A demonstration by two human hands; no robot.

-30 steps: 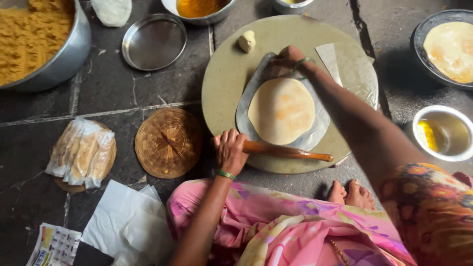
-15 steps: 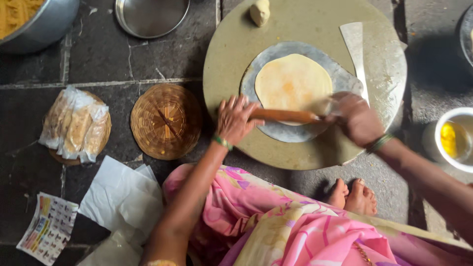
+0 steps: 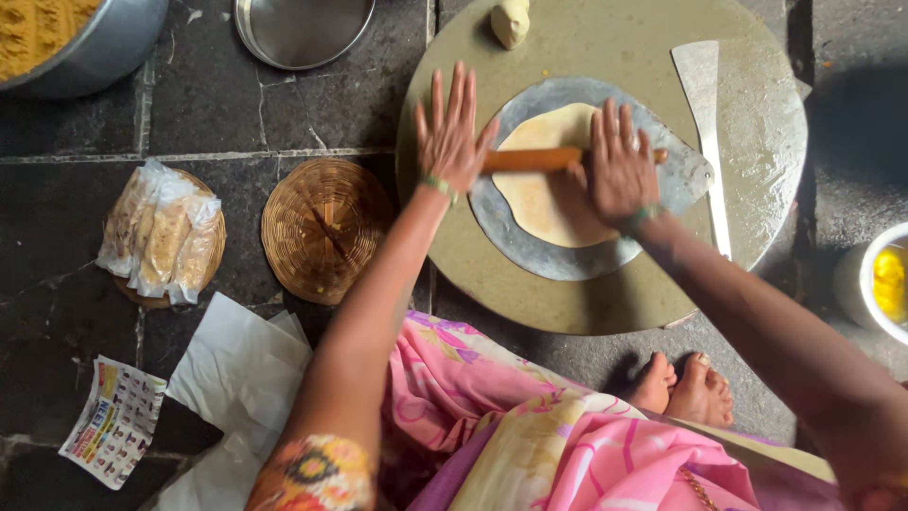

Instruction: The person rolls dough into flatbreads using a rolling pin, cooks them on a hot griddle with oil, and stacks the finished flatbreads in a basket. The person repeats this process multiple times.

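**Wooden pin rolls across the flatbread, both palms pressing flat**

Wooden rolling pin (image 3: 539,158) lies crosswise over the pale flatbread (image 3: 549,194), and both hands are on top of it. Left hand (image 3: 449,132) sits on the pin's left end, fingers (image 3: 461,95) spread wide and straight, gripping nothing, just the palm bearing down. Right hand (image 3: 619,170) covers the pin's right end, its fingers likewise stretched out flat and open, palm on the wood rather than wrapped round it.

The flatbread rests on a grey metal sheet (image 3: 567,260), and that sheet lies on the round board (image 3: 586,303), which sits on the stone floor (image 3: 189,114). On the board, right of the flatbread, lies a flat metal scraper (image 3: 705,114); beyond the flatbread, at the board's far edge, sits a small lump of dough (image 3: 511,21).

Left of the board stands a round woven basket (image 3: 326,229), and further left a packet of snacks in clear plastic (image 3: 161,232). Nearer than the basket lie white paper sheets (image 3: 241,369). Beyond the basket sits a steel lid (image 3: 303,28). Bare feet (image 3: 681,388) show just at the board's near edge.
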